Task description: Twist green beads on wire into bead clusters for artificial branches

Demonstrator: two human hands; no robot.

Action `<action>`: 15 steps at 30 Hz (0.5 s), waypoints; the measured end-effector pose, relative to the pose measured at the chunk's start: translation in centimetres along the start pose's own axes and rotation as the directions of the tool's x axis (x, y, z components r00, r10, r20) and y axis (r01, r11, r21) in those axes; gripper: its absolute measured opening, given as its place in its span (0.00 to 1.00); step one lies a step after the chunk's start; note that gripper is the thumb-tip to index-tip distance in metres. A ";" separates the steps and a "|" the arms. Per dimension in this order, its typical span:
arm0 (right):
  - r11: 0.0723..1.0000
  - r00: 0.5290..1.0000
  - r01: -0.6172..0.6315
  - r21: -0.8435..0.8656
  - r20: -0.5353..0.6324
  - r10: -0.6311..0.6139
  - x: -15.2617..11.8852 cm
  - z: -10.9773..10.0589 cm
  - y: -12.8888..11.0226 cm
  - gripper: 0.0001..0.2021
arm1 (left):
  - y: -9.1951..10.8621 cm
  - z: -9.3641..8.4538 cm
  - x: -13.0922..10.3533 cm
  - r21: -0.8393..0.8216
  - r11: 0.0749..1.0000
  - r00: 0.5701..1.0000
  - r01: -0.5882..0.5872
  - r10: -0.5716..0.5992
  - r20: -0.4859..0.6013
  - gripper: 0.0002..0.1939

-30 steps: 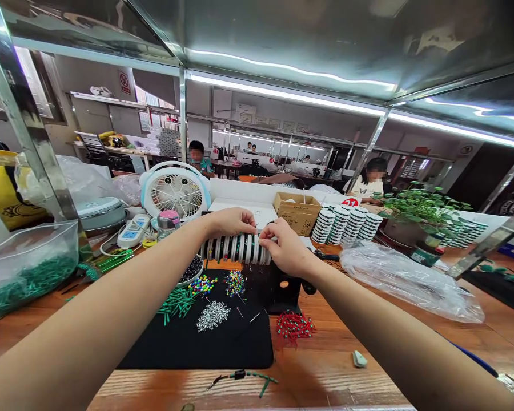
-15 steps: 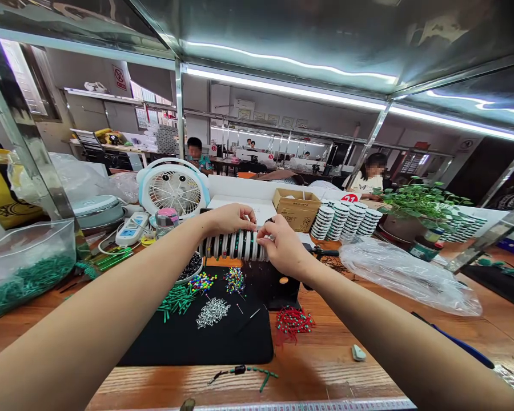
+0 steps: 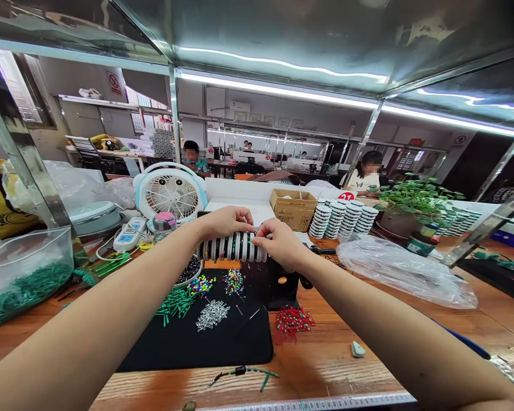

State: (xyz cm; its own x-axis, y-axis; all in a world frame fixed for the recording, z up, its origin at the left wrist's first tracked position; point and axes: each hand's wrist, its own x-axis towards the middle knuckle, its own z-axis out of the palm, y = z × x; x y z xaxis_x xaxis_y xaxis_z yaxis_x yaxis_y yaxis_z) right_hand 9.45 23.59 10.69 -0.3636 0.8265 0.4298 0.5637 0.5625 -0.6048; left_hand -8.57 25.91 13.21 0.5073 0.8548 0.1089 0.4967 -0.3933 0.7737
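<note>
A row of white ring-like discs (image 3: 227,248), with dark and green bits between them, sits across a black stand (image 3: 282,288). My left hand (image 3: 229,224) reaches over the top of the row, its thumb and fingertips pinched together. At the row's right end, my right hand (image 3: 278,242) is also closed in a pinch, fingertips close to the left ones. Whatever lies between the fingers is too small to make out. Below, a black mat (image 3: 197,351) carries green tube pieces (image 3: 175,305), small silvery rings (image 3: 213,315) and colourful round-headed pins (image 3: 233,282).
Red cords (image 3: 293,321) lie right of the mat, and a beaded green strand (image 3: 251,370) in front. Behind stand a fan (image 3: 171,194), a cardboard box (image 3: 293,210) and stacked white discs (image 3: 336,220). A plastic bag (image 3: 405,271) lies right. Co-workers sit beyond.
The camera view has shifted slightly, moving the scene a little to the left. Both hands stay pinched at the top of the disc row, with only small finger movement.
</note>
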 end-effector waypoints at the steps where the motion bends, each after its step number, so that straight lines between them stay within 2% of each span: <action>1: 1.000 1.000 0.006 -0.003 0.001 -0.006 -0.1 0.0 0.0 0.06 | 0.1 0.0 -0.1 -0.009 1.000 1.000 -0.005 0.005 0.003 0.09; 4: 0.996 0.994 0.081 -0.024 -0.074 -0.083 -1.5 0.2 -0.5 0.05 | 0.3 0.1 -0.4 -0.042 0.999 1.000 -0.022 0.022 0.013 0.08; 6: 0.974 0.965 0.219 -0.050 -0.135 -0.224 -3.4 1.0 -1.3 0.03 | 0.5 0.1 -0.6 -0.061 0.998 0.999 -0.030 0.031 0.022 0.07; 7: 0.954 0.947 0.294 -0.060 -0.120 -0.299 -4.5 1.8 -1.6 0.04 | 0.5 0.1 -0.7 -0.068 0.997 0.999 -0.032 0.034 0.026 0.07; 9: 0.927 0.927 0.369 -0.060 0.101 -0.362 -6.4 4.1 -2.1 0.07 | 0.6 0.1 -0.8 -0.080 0.996 0.999 -0.032 0.035 0.037 0.06; 11: 0.953 0.917 0.272 -0.135 0.337 -0.214 -7.3 7.0 -2.1 0.08 | 0.6 0.0 -0.9 -0.096 0.995 0.998 -0.031 0.036 0.053 0.06; 12: 0.960 0.911 0.205 -0.191 0.396 -0.115 -7.3 8.5 -1.9 0.09 | 0.6 -0.1 -0.9 -0.104 0.994 0.997 -0.030 0.036 0.062 0.06; 15: 0.955 0.905 0.088 -0.282 0.424 0.042 -5.9 12.4 -1.3 0.08 | 0.3 -0.2 -0.9 -0.120 0.993 0.996 -0.019 0.029 0.085 0.06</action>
State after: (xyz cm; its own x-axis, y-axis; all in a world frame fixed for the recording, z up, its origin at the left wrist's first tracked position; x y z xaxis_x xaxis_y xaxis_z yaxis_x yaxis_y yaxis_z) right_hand 1.68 18.30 0.62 -0.6200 0.7806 0.0791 0.7156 0.6040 -0.3509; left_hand -9.04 25.07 13.44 0.5796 0.8111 0.0782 0.3985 -0.3659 0.8410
